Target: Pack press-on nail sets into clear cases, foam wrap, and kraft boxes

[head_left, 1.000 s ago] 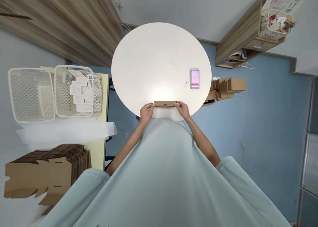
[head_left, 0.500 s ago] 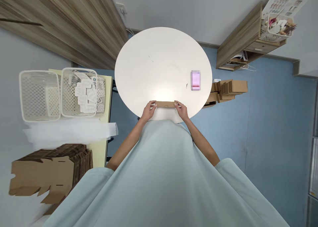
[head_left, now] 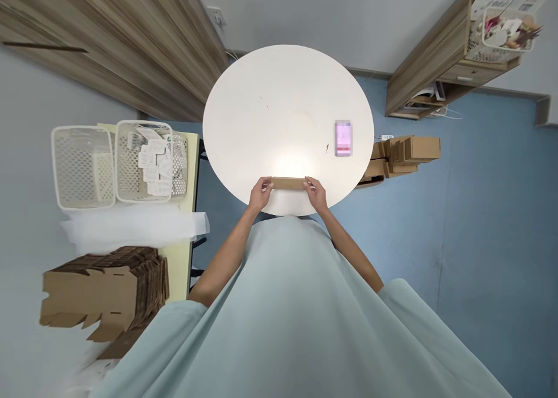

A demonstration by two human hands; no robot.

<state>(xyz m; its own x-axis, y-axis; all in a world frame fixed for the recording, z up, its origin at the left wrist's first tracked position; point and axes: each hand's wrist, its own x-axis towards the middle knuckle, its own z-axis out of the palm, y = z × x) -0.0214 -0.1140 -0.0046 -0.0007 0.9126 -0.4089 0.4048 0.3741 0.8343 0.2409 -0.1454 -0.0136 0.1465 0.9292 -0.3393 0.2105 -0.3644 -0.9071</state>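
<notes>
A brown cardboard box (head_left: 288, 183) is held at the near edge of the round white table (head_left: 283, 96), with one narrow side facing me. My left hand (head_left: 260, 192) grips its left end between thumb and fingers. On the opposite end, my right hand (head_left: 315, 193) has the same kind of pinch hold. The box's underside and far sides are hidden from this angle. Toward the table's right side lies a flat pink-and-white rectangle (head_left: 343, 138), blurred into blocks.
Left of me, a pale yellow table (head_left: 178, 270) bears white plastic baskets (head_left: 82, 203), one holding small white packets, a white sheet stack (head_left: 135, 226) and folded flat cardboard boxes (head_left: 89, 293). Closed boxes (head_left: 425, 148) are piled right of the round table. A wooden cabinet (head_left: 429, 61) stands beyond.
The box has turned slightly in both hands, and the small curved mark on its near side no longer shows. My view has shifted a little; both hands keep their hold.
</notes>
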